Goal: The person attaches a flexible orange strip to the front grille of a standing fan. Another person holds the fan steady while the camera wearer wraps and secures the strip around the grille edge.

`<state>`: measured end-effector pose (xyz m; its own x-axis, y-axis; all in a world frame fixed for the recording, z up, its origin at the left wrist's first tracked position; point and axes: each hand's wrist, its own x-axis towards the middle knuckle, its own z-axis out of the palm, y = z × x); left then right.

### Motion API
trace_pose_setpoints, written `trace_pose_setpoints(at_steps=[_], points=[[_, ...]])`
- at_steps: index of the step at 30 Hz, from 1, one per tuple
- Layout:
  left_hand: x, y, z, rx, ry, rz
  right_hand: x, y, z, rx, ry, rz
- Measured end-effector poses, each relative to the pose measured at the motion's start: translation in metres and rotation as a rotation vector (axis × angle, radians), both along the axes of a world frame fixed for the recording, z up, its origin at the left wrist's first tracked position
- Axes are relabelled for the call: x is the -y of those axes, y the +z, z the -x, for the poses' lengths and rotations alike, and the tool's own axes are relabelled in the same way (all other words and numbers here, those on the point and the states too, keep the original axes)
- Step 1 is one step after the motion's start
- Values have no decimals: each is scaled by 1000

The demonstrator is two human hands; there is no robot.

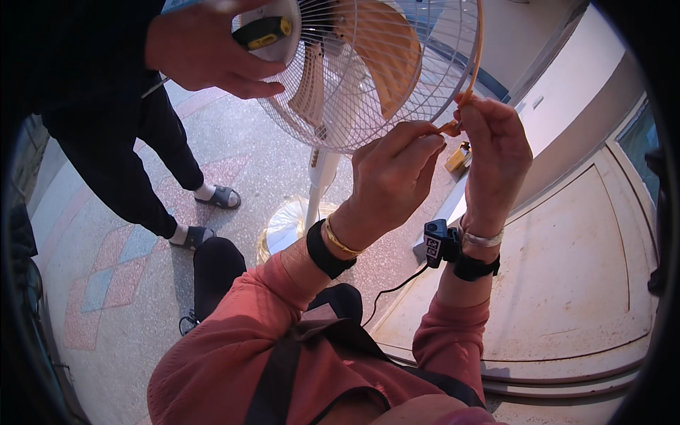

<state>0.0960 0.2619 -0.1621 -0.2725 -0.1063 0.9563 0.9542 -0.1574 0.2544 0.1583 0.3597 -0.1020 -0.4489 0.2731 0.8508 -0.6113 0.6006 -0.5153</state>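
Note:
A standing fan with a white wire grille [418, 106] and orange blades [389, 53] rises in front of me. A thin orange band [479, 49] follows the right edge of the grille down to my fingers. My right hand [498, 152] pinches the band near the lower right of the grille. Just left of it, my left hand [389, 170] is closed, thumb and forefinger pinching a small orange end [450, 128] that looks part of the band. Fine detail between the fingertips is hidden.
At upper left another person's hand [212, 53] holds a green, black and yellow handled screwdriver [263, 32] by the fan's hub. That person stands in dark trousers [106, 159]. A cream door panel [559, 262] is at right. A yellow box [459, 157] lies beyond my hands.

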Motion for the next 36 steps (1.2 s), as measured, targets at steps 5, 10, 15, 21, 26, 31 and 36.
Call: trace_pose_setpoints(at_steps=[5, 10, 15, 21, 26, 31, 36], points=[[0, -1, 0, -3, -6, -3, -2, -2, 2, -29, 20, 13], [-3, -5, -1, 4, 1, -6, -6, -9, 3, -40, 14, 9], [-7, -6, 0, 14, 0, -12, -10, -12, 4, -35, 28, 8], [-6, -8, 0, 24, 10, 4, -8, -12, 1, 24, -27, -18], [-9, -10, 4, -18, 50, -22, -8, -12, 2, 12, 30, -21], [-10, -13, 6, -90, 77, -2, -11, -15, 2, -1, 100, 42], [-11, -13, 8, -132, 93, 13, -13, -19, 0, 21, 85, 64]])
